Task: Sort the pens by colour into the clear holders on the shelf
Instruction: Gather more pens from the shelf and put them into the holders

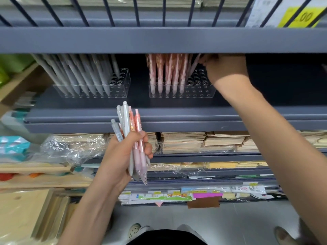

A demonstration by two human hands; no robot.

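My left hand (pixel 123 156) grips a bundle of pens (pixel 131 137), some grey and some pink, below the shelf edge. On the grey shelf (pixel 159 114) stand two clear holders. The left holder (pixel 122 85) is mostly filled with grey pens (pixel 79 75). The right holder (pixel 200 89) carries pink pens (pixel 167 73) in its left half. My right hand (pixel 226 68) reaches in under the upper shelf and pinches the top of a greyish-pink pen (pixel 193 66) that slants down into the right holder. Its fingertips are partly hidden by the shelf above.
The upper shelf's front edge (pixel 159 39) hangs low over the pen tops. Stacks of brown notebooks (pixel 184 142) fill the shelf below, with crumpled plastic wrap (pixel 70 149) at the left. Wooden racks (pixel 35 174) stand at the left. My feet (pixel 134 230) are on the grey floor.
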